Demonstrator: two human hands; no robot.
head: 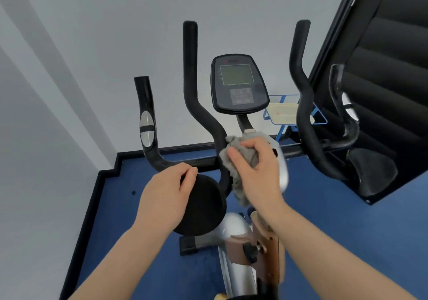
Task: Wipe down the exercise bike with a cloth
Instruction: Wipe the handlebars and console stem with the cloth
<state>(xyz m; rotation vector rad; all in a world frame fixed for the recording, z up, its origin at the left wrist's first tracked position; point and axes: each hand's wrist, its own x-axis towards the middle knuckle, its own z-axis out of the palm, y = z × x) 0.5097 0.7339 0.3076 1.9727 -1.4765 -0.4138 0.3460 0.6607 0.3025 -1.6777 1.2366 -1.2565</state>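
The right hand (256, 170) grips a bunched grey cloth (240, 160) and presses it against the exercise bike (234, 230) where the inner left handlebar (196, 105) curves down to meet the silver stem, just below the console (238, 83). The left hand (166, 195) rests on a round black pad (201, 207), fingers curled over its upper edge (thumb side toward the crossbar). Blue floor (335, 218) lies under the frame.
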